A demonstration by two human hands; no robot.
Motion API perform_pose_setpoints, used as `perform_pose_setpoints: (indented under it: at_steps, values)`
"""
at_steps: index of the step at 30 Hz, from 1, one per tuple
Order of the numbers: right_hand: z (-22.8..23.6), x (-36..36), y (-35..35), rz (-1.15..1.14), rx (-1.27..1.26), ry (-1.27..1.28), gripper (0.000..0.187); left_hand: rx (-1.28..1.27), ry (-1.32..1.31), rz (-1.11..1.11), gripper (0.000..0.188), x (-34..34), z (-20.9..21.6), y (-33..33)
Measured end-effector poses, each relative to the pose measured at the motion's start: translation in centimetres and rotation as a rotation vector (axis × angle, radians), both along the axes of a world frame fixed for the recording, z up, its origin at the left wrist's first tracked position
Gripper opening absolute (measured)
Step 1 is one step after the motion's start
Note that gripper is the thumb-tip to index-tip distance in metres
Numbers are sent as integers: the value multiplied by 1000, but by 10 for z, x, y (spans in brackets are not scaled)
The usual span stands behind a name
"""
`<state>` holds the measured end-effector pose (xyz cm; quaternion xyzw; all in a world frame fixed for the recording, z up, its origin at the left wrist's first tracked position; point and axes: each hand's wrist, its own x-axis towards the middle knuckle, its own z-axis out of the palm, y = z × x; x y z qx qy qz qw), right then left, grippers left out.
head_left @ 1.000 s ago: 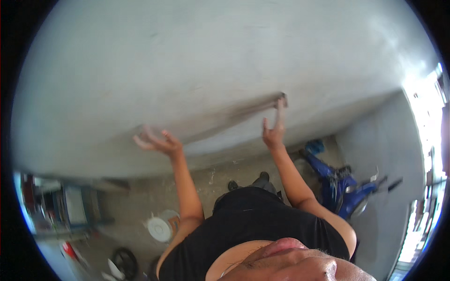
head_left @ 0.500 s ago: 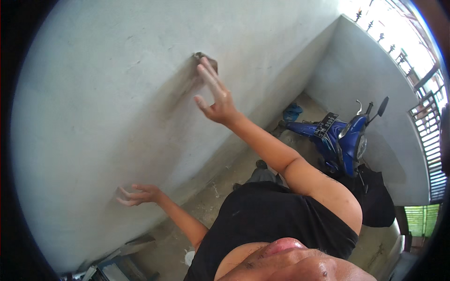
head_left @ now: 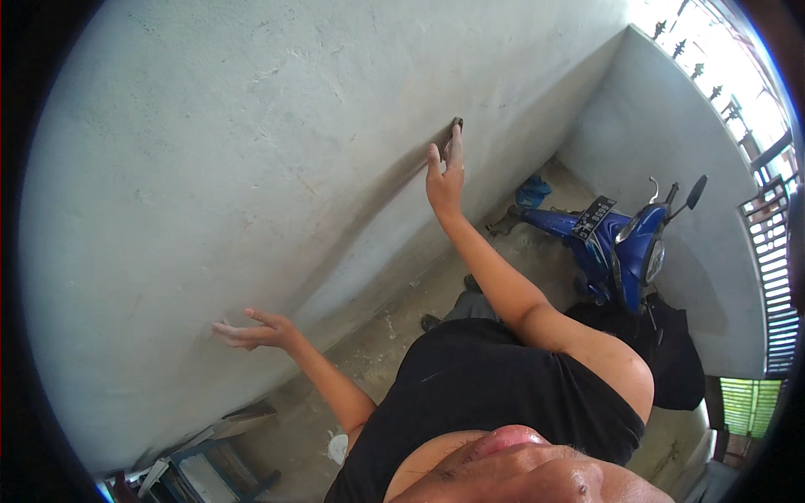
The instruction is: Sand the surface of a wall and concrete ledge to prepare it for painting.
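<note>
The grey-white plastered wall fills the left and upper part of the view. My right hand reaches up to it with the arm stretched out. Pale dust coats its fingers, which press a small dark piece of sandpaper against the plaster; most of the piece is hidden, seen nearly edge-on. Lower and to the left, my left hand has its fingers stretched toward the wall and holds nothing. Its fingertips are at the wall surface, and its thumb stands apart.
A blue motorbike stands on the concrete floor to the right, with a black cover beside it. Near the wall corner lies a blue bag. At lower left is a pile of boards and boxes; a white round spot is close by.
My right hand has slid the sandpaper to the right along the wall, and the hand has turned more upright. My left hand has stayed nearly in place, its fingers a little straighter.
</note>
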<state>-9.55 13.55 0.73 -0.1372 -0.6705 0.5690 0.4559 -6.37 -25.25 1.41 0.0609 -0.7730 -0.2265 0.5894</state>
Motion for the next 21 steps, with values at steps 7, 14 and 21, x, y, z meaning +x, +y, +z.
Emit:
perform_pose_setpoints:
  at_steps: [7, 14, 21]
  values:
    - [-7, 11, 2, 34, -125, -217, 71, -83, -140, 127, 60, 7, 0, -7]
    - [-9, -3, 37, 20, -365, -236, 76, -45, -112, 149, 61, 9, 7, -2]
    - [-9, -3, 33, -4, -466, -196, 75, -91, -189, 103, 64, 17, 9, -21]
